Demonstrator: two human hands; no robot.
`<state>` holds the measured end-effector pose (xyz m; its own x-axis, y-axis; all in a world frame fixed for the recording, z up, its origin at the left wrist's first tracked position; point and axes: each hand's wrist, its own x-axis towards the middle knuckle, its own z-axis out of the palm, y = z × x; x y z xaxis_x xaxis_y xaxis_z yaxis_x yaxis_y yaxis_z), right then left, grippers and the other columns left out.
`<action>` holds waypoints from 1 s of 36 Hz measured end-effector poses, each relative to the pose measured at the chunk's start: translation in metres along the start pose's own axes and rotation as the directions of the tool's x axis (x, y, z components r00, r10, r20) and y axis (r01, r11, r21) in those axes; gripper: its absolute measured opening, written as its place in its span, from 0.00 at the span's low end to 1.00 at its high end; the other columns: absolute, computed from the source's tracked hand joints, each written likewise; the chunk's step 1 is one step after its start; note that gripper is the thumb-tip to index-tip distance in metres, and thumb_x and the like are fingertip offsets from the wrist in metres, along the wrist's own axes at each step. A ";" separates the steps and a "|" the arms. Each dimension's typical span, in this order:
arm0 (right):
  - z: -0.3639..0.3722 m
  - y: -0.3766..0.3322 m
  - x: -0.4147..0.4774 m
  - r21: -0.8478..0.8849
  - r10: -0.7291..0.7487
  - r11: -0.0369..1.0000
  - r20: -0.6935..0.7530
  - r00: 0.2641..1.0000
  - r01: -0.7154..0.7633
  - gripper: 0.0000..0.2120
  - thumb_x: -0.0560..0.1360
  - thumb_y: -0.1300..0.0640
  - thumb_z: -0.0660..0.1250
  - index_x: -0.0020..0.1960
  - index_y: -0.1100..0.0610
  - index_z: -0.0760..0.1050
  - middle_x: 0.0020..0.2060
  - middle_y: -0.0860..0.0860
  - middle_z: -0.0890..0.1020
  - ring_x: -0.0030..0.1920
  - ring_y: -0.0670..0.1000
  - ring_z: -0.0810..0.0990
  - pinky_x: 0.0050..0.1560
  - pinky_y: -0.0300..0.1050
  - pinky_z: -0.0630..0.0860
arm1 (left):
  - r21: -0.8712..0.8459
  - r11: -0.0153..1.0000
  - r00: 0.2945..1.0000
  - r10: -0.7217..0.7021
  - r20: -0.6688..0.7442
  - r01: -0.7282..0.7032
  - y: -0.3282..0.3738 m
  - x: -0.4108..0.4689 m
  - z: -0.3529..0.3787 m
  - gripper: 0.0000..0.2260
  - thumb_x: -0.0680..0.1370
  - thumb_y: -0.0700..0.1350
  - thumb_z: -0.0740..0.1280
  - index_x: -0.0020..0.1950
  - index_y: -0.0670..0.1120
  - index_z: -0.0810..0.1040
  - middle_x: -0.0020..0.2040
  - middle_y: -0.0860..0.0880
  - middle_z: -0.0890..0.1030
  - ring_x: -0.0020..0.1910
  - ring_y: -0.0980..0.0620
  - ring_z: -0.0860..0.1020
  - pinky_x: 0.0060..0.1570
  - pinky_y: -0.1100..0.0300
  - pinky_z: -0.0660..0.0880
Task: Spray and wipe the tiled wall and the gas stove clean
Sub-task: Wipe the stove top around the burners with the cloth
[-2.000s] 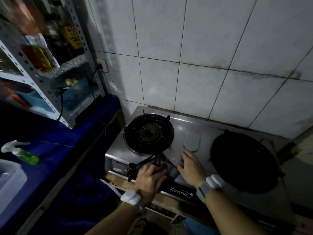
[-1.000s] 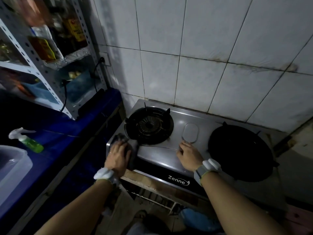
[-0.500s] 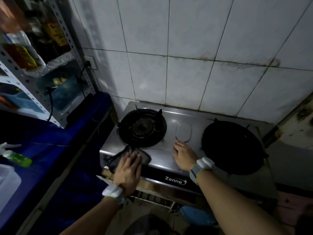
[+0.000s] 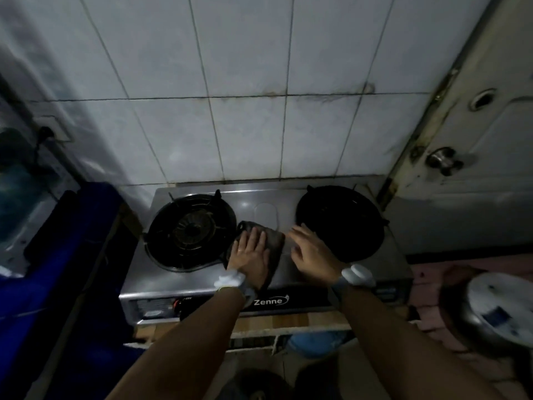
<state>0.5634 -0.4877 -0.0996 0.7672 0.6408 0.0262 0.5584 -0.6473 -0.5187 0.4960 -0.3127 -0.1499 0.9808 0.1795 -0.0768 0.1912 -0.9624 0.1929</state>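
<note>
A steel two-burner gas stove (image 4: 291, 280) stands against the white tiled wall (image 4: 245, 131), whose grout lines show brown stains. My left hand (image 4: 251, 252) presses flat, fingers straight, on a dark cloth (image 4: 275, 241) spread on the stove top between the two burners. Just right of the cloth, my right hand (image 4: 310, 251) rests on the steel with fingers spread and holds nothing. The left burner (image 4: 189, 229) is bare; a black round plate (image 4: 340, 223) covers the right one.
A blue-covered counter (image 4: 72, 241) runs along the left, with a wall socket and plug (image 4: 47, 132) above it. A door with a round knob (image 4: 442, 161) stands at the right. A white-lidded pot (image 4: 496, 310) sits low at the right.
My left hand has slid the cloth from the stove's front left corner to the middle, between the burners. My right hand stayed near the centre. The view has swung right, hiding the shelf and spray bottle.
</note>
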 end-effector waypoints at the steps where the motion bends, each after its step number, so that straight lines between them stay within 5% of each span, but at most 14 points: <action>1: -0.003 0.005 -0.004 -0.008 0.020 1.000 -0.021 1.000 -0.021 0.21 0.79 0.62 0.60 0.72 0.61 0.69 0.73 0.57 0.69 0.76 0.58 0.62 0.74 0.45 0.56 | 0.000 1.000 1.000 0.020 -0.021 -0.021 0.009 -0.001 0.004 0.24 0.82 0.54 0.52 0.77 0.51 0.65 0.78 0.47 0.64 0.76 0.40 0.63 0.73 0.44 0.60; 4: -0.009 0.023 -0.012 -0.021 0.081 0.996 -0.049 0.996 -0.082 0.22 0.80 0.60 0.60 0.74 0.59 0.68 0.75 0.54 0.66 0.78 0.56 0.58 0.76 0.50 0.55 | 0.032 0.972 0.973 0.232 0.003 -0.232 0.032 -0.021 0.017 0.23 0.79 0.55 0.55 0.74 0.54 0.70 0.74 0.47 0.71 0.71 0.40 0.71 0.68 0.44 0.68; 8: -0.019 0.044 -0.009 -0.033 0.106 0.994 -0.020 0.994 -0.106 0.23 0.81 0.58 0.59 0.76 0.57 0.64 0.76 0.53 0.64 0.78 0.55 0.55 0.77 0.53 0.54 | 0.113 0.916 0.923 0.379 0.070 -0.385 0.039 -0.035 0.034 0.30 0.79 0.61 0.56 0.80 0.55 0.57 0.79 0.48 0.60 0.77 0.43 0.58 0.76 0.45 0.56; 11: -0.020 0.045 -0.003 -0.043 0.105 0.994 0.035 0.994 -0.103 0.24 0.81 0.57 0.58 0.77 0.58 0.62 0.76 0.53 0.63 0.78 0.55 0.55 0.77 0.52 0.53 | 0.099 0.930 0.935 0.348 0.072 -0.354 0.032 -0.028 0.029 0.27 0.82 0.62 0.50 0.80 0.56 0.55 0.80 0.51 0.56 0.79 0.47 0.53 0.77 0.49 0.49; 17: -0.025 0.058 0.002 -0.037 0.035 0.999 0.056 0.998 -0.033 0.25 0.80 0.57 0.55 0.77 0.58 0.63 0.76 0.54 0.65 0.77 0.54 0.59 0.75 0.46 0.52 | 0.059 0.997 0.998 0.055 0.019 -0.056 0.028 0.039 0.011 0.26 0.78 0.60 0.51 0.72 0.54 0.73 0.73 0.49 0.72 0.70 0.43 0.72 0.66 0.44 0.70; 21: -0.037 0.075 0.008 -0.076 -0.002 0.997 0.060 0.998 0.006 0.25 0.81 0.59 0.57 0.77 0.56 0.61 0.76 0.52 0.64 0.77 0.52 0.57 0.76 0.46 0.50 | 0.083 0.994 0.994 -0.084 0.074 0.078 0.036 0.081 0.006 0.34 0.75 0.64 0.36 0.79 0.58 0.56 0.81 0.52 0.54 0.79 0.45 0.53 0.75 0.47 0.51; 25: -0.045 0.098 0.010 -0.049 -0.059 0.997 0.095 0.994 0.063 0.26 0.80 0.61 0.57 0.78 0.57 0.61 0.76 0.53 0.64 0.78 0.54 0.57 0.77 0.52 0.52 | 0.059 0.971 0.972 -0.234 0.038 0.231 0.058 0.084 0.017 0.29 0.79 0.61 0.43 0.79 0.56 0.58 0.80 0.50 0.56 0.79 0.44 0.54 0.75 0.46 0.49; 31: -0.051 0.110 0.016 -0.061 -0.114 0.990 0.185 0.976 0.127 0.26 0.81 0.60 0.57 0.79 0.54 0.58 0.78 0.50 0.60 0.78 0.57 0.54 0.76 0.56 0.54 | -0.004 0.983 0.983 -0.185 0.019 0.185 0.098 0.021 0.028 0.30 0.78 0.59 0.43 0.77 0.54 0.64 0.80 0.53 0.59 0.79 0.43 0.56 0.74 0.44 0.56; 36: -0.054 0.112 0.022 -0.063 -0.135 0.987 0.192 0.972 0.149 0.25 0.81 0.60 0.56 0.78 0.55 0.60 0.77 0.51 0.62 0.78 0.56 0.56 0.76 0.56 0.55 | -0.001 1.000 0.997 -0.005 -0.071 0.005 0.104 -0.016 0.042 0.20 0.78 0.56 0.56 0.65 0.55 0.78 0.71 0.53 0.74 0.70 0.40 0.72 0.65 0.39 0.69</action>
<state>0.6597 -0.5682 -0.1110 0.6101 0.7893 -0.0688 0.6851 -0.5692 -0.4545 0.4982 -0.4247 -0.1697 0.9800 0.1987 -0.0082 0.1965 -0.9612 0.1934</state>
